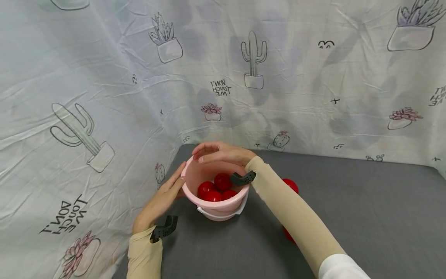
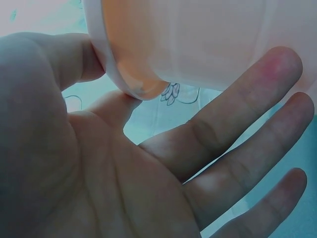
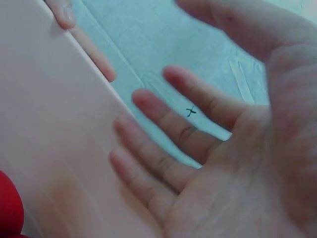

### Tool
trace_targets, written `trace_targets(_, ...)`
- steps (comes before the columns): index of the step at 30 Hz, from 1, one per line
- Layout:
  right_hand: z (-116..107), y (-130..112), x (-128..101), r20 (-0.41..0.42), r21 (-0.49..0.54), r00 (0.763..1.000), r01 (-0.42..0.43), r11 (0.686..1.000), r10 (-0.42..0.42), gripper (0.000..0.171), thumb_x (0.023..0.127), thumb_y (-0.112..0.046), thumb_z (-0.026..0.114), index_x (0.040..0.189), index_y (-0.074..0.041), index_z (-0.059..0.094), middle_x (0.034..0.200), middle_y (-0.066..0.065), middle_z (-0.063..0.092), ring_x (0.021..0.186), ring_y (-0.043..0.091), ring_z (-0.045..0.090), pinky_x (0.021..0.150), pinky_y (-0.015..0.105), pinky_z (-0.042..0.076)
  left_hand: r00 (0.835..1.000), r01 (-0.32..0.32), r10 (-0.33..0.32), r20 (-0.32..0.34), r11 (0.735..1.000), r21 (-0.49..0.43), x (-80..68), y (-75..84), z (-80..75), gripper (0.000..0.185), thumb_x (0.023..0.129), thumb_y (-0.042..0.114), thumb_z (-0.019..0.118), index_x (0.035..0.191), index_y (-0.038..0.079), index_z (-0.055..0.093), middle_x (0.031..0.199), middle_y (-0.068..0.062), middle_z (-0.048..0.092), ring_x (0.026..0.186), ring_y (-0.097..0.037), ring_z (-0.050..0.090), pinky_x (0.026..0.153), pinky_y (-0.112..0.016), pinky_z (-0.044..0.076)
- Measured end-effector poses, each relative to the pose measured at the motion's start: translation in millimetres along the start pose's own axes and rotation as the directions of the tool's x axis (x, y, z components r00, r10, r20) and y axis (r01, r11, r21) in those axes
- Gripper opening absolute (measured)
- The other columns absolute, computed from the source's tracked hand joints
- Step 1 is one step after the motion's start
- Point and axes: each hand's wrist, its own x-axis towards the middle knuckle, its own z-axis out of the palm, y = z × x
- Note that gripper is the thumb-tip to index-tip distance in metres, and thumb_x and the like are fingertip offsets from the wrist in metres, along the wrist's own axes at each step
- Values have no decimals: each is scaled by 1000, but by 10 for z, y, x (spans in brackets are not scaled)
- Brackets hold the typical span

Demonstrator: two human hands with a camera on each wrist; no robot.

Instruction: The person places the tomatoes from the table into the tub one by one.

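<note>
My left hand (image 1: 163,199) lies flat against the pink bucket (image 1: 216,205)'s left wall, holding nothing; my right hand (image 1: 217,153) hovers open over its far rim. Curtain close left, bare grey table (image 1: 348,217) right

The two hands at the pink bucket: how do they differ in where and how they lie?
The left hand lies flat against the outer side of the bucket, fingers straight; the right hand hovers over the far rim, palm down. The left hand comes from the near left; the right arm crosses over the bucket's right edge. Both are open and hold nothing.
</note>
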Motion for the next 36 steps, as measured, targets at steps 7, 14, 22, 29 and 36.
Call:
trace_targets(7, -73, -21, -71, -69, 191, 983, 181, 965, -171, 39, 99, -22, 62, 134, -7, 60, 130, 14, 65, 127, 35, 59, 117, 57, 38, 1000, -7, 7, -4, 1000, -19, 4, -17, 21, 59, 109, 47, 35, 163, 38, 12, 169, -4, 23, 119, -30, 65, 107, -58, 48)
trace_targets(14, -194, -66, -584, -315, 179, 906, 350, 920, -283, 30, 98, -31, 66, 124, -15, 66, 115, 3, 71, 112, 19, 67, 108, 38, 51, 1000, -14, 14, -1, 1000, -23, 36, -53, 70, 57, 109, 48, 36, 161, 43, 14, 169, 0, 22, 117, -28, 66, 107, -57, 49)
trace_targets(22, -195, 13, -1630, -365, 60, 873, 368, 928, -323, 30, 105, -13, 48, 129, -1, 59, 117, 4, 69, 114, 18, 65, 109, 35, 49, 999, -36, 37, -25, 999, 4, -11, -18, 16, 57, 110, 45, 36, 162, 39, 14, 169, -5, 24, 116, -28, 67, 105, -57, 51)
trace_targets(29, -65, 546, -2474, -391, 58, 887, 290, 955, -245, 32, 106, -3, 37, 133, 1, 53, 126, 4, 65, 119, 17, 64, 107, 31, 50, 999, -46, 45, -19, 999, -19, 1, -31, 15, 57, 110, 43, 37, 162, 40, 14, 169, -6, 23, 123, -35, 63, 107, -57, 48)
trace_targets(36, 89, 1129, -2926, -328, 151, 917, 287, 946, -226, 41, 104, 4, 30, 142, 6, 45, 142, 7, 58, 135, 18, 55, 115, 27, 42, 998, -55, 55, -6, 998, -21, 48, -55, 22, 58, 110, 45, 36, 162, 40, 13, 169, -6, 23, 124, -36, 61, 106, -52, 51)
